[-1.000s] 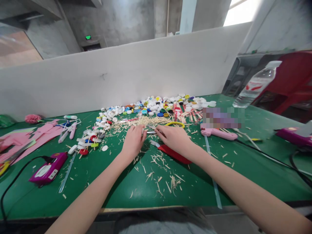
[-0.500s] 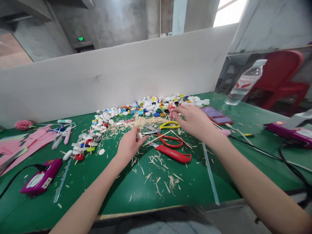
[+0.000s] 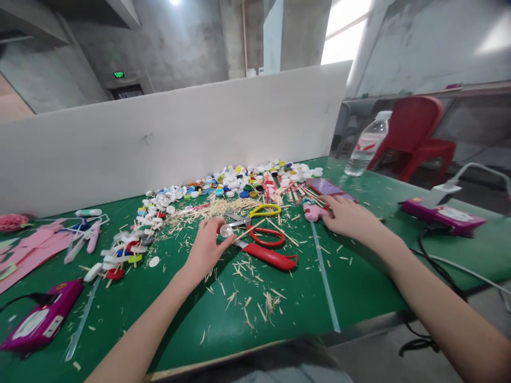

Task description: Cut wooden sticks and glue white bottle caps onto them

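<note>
My left hand pinches a small white bottle cap. A thin wooden stick points right from beside the cap; whether it is fixed to it I cannot tell. My right hand has its fingers closed around a pink glue gun, partly hidden by them. From the gun a long clear glue stick stretches toward the front edge. Between my hands lie yellow-and-red-handled scissors and a red utility knife.
Bottle caps are heaped along the white partition. Wood splinters litter the green table. A phone, water bottle and purple power strip stand right; another purple power strip and pink sheets lie left.
My right hand has moved right, from above the red-striped packets and caps to the pink glue gun. My left hand keeps the white cap, turned more into view. The camera view has shifted right.
</note>
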`<state>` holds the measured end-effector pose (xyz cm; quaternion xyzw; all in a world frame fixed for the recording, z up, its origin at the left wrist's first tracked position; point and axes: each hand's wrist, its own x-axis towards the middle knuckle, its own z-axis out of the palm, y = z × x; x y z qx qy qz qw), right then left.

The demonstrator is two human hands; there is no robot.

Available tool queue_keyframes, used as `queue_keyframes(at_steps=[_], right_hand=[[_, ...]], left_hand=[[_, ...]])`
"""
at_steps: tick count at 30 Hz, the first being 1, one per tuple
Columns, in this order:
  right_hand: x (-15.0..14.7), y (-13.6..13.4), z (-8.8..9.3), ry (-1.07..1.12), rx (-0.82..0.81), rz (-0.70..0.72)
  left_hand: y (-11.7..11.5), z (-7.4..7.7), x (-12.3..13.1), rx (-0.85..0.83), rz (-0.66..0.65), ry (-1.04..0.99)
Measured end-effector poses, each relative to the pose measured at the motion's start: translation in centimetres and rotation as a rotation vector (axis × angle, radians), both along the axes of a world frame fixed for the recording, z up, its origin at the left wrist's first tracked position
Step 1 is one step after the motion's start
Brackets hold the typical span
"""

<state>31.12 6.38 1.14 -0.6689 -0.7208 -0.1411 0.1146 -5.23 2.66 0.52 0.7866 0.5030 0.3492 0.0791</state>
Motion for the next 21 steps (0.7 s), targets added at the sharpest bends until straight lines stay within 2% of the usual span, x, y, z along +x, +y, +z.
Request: queue_keyframes(at_steps=[5,12,18,21], right_hand=[[0.1,-0.3,-0.7,-0.071,0.019,-0.044],[0.7,0.3,-1.4,-0.154,-0.021,0.003],[0.4,0.3,-1.1,-0.021,0.041,0.050],[0.3,0.2,-1.0,0.025,0.040,0.090]], left_hand=[[-0.3,0.1,0.1,-0.018,-0.031,-0.002],[-0.6,0.2,0.5,0.003,-0.083,0.005],[-0.4,-0.3,0.4,-0.021,-0.080,0.029],[-0.5,0.2,0.5,-0.029,-0.094,0.026]])
